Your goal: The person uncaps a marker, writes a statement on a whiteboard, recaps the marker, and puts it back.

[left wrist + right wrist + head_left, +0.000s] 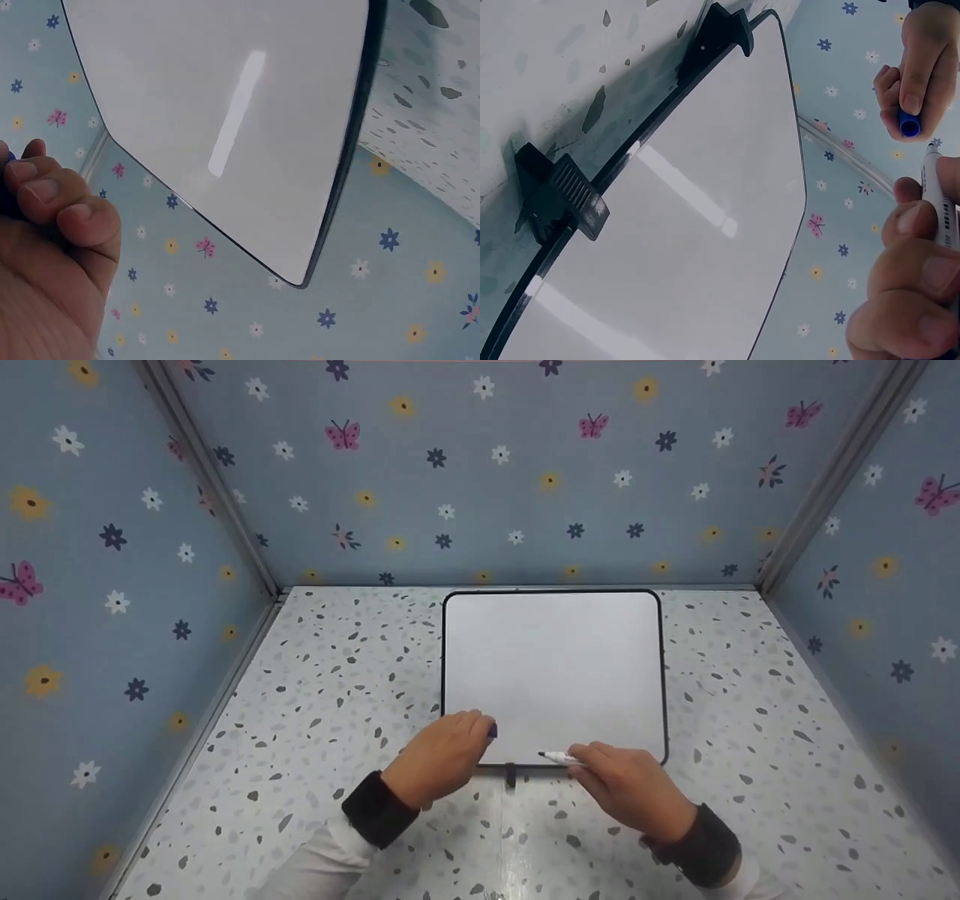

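A white marker (559, 758) with its dark tip bare is gripped in my right hand (631, 789), the tip pointing left. My left hand (442, 756) holds a blue marker cap (492, 730). The cap's hollow end (910, 126) shows in the right wrist view, just apart from the marker tip. Both hands are over the lower part of a black-framed whiteboard (555, 667), whose surface bears no marks. In the left wrist view the left fingers (88, 223) are curled, with a bit of the cap showing at the left edge.
Black clip-like supports (577, 196) hold the whiteboard's near edge, one of them (511, 775) visible from the head. The board lies on a speckled white table (337, 682). Blue walls (510, 495) with flowers and butterflies stand behind and at both sides.
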Tool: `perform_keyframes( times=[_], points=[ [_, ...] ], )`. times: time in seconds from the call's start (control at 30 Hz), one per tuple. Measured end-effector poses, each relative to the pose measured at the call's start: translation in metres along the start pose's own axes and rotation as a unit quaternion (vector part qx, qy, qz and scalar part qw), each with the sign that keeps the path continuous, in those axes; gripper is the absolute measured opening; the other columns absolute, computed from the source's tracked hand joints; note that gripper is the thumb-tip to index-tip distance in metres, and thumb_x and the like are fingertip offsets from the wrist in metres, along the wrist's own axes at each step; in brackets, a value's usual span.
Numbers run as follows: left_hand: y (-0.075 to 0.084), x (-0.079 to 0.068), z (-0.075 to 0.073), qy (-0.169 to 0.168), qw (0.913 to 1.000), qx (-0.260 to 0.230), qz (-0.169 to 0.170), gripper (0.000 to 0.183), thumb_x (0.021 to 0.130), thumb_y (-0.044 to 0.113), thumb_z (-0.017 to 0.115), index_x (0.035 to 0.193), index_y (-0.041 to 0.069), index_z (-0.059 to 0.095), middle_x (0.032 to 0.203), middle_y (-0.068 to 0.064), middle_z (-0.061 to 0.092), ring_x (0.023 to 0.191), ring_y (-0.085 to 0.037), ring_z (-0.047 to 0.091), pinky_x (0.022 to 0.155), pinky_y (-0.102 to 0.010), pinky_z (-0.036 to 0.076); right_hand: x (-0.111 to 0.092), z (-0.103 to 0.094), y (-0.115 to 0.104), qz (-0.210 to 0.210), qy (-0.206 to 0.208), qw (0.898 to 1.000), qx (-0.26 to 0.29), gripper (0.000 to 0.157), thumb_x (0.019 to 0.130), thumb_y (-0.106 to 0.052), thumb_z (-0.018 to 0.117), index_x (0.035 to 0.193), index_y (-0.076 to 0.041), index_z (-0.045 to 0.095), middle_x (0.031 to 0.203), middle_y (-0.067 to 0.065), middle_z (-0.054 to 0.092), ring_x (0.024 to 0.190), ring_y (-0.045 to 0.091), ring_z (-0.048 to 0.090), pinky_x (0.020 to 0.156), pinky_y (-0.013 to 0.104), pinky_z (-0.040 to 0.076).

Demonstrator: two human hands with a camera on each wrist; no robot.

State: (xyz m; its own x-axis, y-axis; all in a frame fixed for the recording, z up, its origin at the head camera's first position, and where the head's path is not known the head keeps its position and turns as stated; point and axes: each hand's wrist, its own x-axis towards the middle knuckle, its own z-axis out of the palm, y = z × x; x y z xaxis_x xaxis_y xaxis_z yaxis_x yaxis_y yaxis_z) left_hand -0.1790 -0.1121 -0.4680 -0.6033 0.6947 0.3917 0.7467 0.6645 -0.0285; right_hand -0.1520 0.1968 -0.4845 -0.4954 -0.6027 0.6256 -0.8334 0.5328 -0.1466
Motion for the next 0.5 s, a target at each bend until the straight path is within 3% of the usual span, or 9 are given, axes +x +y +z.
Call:
perform_keyframes(
  times=[0.17,0.5],
  points=[
    [-0.015,-0.009,0.001,0.032,0.9982,-0.017,-0.047,0.007,0.11,0.006,0.055,0.107,0.002,0.06,0.083,-0.002,0.052,0.072,-0.015,0.046,0.063,-0.03,0.047,-0.001,0.0,0.001,0.004,0.016,1.0,0.009,0.029,0.085,-0.001,0.084,0.111,-0.009,0.072,0.08,-0.006,0.068,0.062,-0.002,0.048,0.051,0.013,0.043],
    [-0.046,-0.026,0.005,0.05,0.9838,-0.048,-0.165,0.017,0.111,0.003,0.047,0.116,-0.007,0.06,0.093,-0.012,0.059,0.079,-0.025,0.056,0.07,-0.042,0.055,-0.007,0.0,0.006,0.042,0.027,0.999,0.019,0.024,0.088,0.002,0.081,0.109,-0.006,0.072,0.081,-0.004,0.069,0.062,-0.001,0.054,0.053,0.014,0.047]
  ],
)
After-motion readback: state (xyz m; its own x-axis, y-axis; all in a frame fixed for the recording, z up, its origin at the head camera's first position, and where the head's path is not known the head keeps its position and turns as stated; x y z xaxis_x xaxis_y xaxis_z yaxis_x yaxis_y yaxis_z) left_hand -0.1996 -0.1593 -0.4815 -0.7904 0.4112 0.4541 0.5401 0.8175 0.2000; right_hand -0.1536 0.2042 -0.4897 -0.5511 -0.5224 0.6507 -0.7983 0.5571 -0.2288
